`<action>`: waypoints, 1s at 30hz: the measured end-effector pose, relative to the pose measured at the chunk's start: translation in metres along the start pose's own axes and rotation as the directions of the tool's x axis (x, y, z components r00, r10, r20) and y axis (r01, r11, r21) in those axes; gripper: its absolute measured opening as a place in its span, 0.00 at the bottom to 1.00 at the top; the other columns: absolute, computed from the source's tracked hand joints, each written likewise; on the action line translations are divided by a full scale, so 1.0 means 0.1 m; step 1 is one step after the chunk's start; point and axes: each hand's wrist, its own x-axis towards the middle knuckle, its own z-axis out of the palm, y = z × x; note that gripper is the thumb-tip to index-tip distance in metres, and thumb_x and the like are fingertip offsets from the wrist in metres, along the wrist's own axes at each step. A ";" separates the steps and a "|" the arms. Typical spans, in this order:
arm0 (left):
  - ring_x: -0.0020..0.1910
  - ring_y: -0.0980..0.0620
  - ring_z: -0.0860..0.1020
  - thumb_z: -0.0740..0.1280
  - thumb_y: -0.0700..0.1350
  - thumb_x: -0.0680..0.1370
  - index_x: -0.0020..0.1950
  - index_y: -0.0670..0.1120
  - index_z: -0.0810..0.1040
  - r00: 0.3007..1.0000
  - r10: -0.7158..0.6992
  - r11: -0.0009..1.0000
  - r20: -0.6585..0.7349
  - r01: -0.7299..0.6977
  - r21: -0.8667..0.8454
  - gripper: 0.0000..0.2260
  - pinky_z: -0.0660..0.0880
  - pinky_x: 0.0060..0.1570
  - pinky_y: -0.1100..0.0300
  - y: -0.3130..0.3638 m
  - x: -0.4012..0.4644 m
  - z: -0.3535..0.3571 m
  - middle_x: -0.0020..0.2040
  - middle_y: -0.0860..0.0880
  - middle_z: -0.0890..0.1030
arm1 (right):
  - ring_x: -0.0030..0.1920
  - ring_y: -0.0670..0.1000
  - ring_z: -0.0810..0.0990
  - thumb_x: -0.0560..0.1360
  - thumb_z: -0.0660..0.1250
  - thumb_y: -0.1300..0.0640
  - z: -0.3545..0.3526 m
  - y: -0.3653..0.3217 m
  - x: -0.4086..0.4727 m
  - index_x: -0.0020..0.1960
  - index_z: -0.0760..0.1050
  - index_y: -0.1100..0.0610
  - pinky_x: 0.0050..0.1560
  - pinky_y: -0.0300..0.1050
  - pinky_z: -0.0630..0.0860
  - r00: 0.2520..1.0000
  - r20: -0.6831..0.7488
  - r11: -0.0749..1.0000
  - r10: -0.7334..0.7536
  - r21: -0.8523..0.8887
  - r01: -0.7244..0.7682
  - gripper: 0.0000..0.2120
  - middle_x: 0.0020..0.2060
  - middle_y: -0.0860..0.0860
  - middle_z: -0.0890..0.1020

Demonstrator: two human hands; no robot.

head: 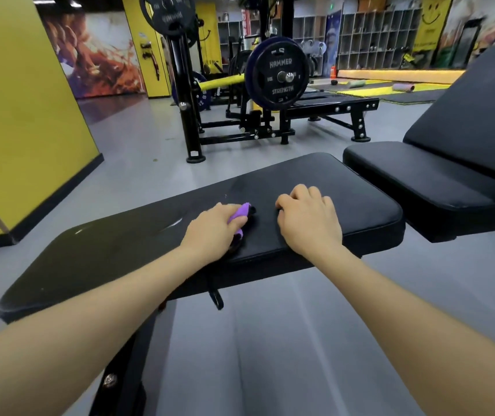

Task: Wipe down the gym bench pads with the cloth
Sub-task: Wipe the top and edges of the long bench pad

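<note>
A long black bench pad (pixel 126 244) lies across the view in front of me. My left hand (pixel 213 229) rests on its middle and grips a bunched purple cloth (pixel 241 212) with a dark part under the fingers. My right hand (pixel 309 220) rests on the same pad just to the right, knuckles up and fingers curled down onto the surface, holding nothing that I can see. A second black seat pad (pixel 414 181) and an inclined back pad (pixel 480 115) stand to the right.
A black rack with a Hammer Strength weight plate (pixel 279 75) stands behind the bench. A yellow pillar (pixel 21 115) rises at left. Grey floor (pixel 270 340) lies under and around the bench. Shelving (pixel 378 40) and mats line the far wall.
</note>
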 end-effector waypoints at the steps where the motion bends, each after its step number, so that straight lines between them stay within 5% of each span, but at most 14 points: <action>1: 0.74 0.50 0.60 0.56 0.53 0.81 0.67 0.57 0.70 0.999 0.037 0.999 0.009 -0.037 -0.019 0.15 0.64 0.64 0.51 -0.05 -0.14 -0.03 0.66 0.52 0.75 | 0.56 0.55 0.67 0.80 0.53 0.57 0.01 0.00 -0.01 0.60 0.73 0.53 0.52 0.46 0.62 1.000 -0.005 1.000 0.002 -0.007 -0.002 0.14 0.56 0.52 0.71; 6: 0.71 0.47 0.65 0.57 0.54 0.80 0.67 0.55 0.71 0.994 0.106 0.994 0.028 -0.107 0.019 0.15 0.67 0.63 0.50 -0.10 0.17 -0.02 0.64 0.48 0.77 | 0.55 0.55 0.67 0.79 0.53 0.58 0.03 -0.02 0.00 0.59 0.72 0.53 0.51 0.47 0.61 1.000 -0.011 1.000 0.010 -0.025 -0.010 0.13 0.55 0.52 0.71; 11: 0.57 0.41 0.74 0.58 0.53 0.80 0.62 0.47 0.74 0.998 -0.052 0.997 -0.031 0.054 0.063 0.15 0.71 0.54 0.51 -0.01 0.75 0.08 0.58 0.43 0.78 | 0.56 0.56 0.67 0.79 0.53 0.59 0.04 -0.02 -0.01 0.60 0.72 0.53 0.52 0.47 0.62 1.000 -0.015 0.999 0.005 -0.048 -0.006 0.13 0.56 0.53 0.71; 20: 0.74 0.51 0.59 0.57 0.52 0.81 0.69 0.56 0.68 0.987 0.147 0.989 0.061 -0.149 0.019 0.16 0.65 0.64 0.53 -0.19 0.01 -0.09 0.65 0.50 0.77 | 0.54 0.56 0.67 0.79 0.53 0.60 0.02 -0.04 0.00 0.60 0.71 0.54 0.49 0.46 0.59 1.000 0.015 0.997 0.000 -0.071 0.001 0.13 0.55 0.54 0.70; 25: 0.63 0.42 0.72 0.58 0.52 0.80 0.64 0.49 0.74 0.992 0.122 0.990 0.025 -0.123 0.064 0.15 0.70 0.57 0.52 -0.18 0.66 0.02 0.61 0.45 0.76 | 0.55 0.56 0.67 0.79 0.53 0.59 0.02 -0.04 0.03 0.60 0.71 0.53 0.50 0.46 0.60 1.000 0.013 0.996 -0.009 -0.084 0.010 0.13 0.56 0.53 0.70; 30: 0.61 0.43 0.71 0.55 0.51 0.81 0.65 0.46 0.72 1.000 -0.015 0.993 -0.018 0.017 0.114 0.16 0.67 0.53 0.56 -0.15 1.01 0.10 0.65 0.44 0.69 | 0.56 0.56 0.67 0.80 0.52 0.58 0.02 -0.04 0.03 0.61 0.71 0.53 0.52 0.47 0.61 1.000 0.019 0.996 -0.012 -0.087 0.014 0.13 0.56 0.53 0.70</action>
